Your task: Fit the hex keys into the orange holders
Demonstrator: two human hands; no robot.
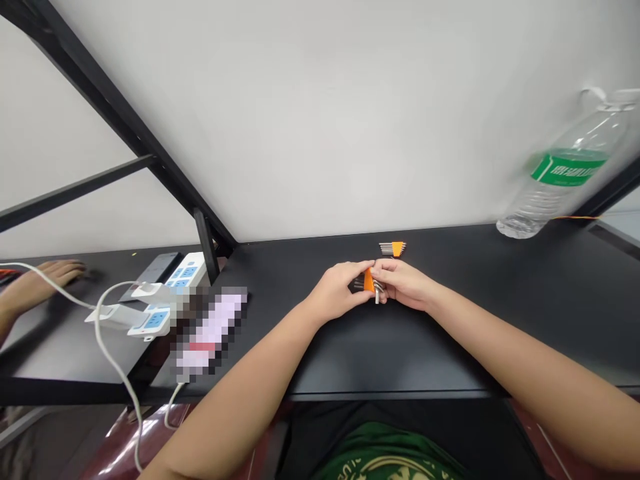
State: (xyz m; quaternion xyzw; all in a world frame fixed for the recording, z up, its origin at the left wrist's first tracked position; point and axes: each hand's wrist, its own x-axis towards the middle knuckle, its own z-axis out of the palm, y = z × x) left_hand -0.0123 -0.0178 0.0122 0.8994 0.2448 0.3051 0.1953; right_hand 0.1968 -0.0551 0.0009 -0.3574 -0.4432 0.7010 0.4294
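Observation:
My left hand (337,291) and my right hand (405,283) meet over the middle of the black table (450,333). Together they pinch a small orange holder (369,280) with several thin metal rods sticking out of it, like a set of hex keys. Both hands have their fingers closed round it. Just behind the hands, a second orange holder with a row of metal rods (393,249) lies flat on the table.
A clear water bottle with a green label (560,173) stands at the back right. White power strips with blue sockets (160,300) and cables lie at the left. Another person's hand (47,275) rests on the far left table. Black frame bars (130,133) rise left.

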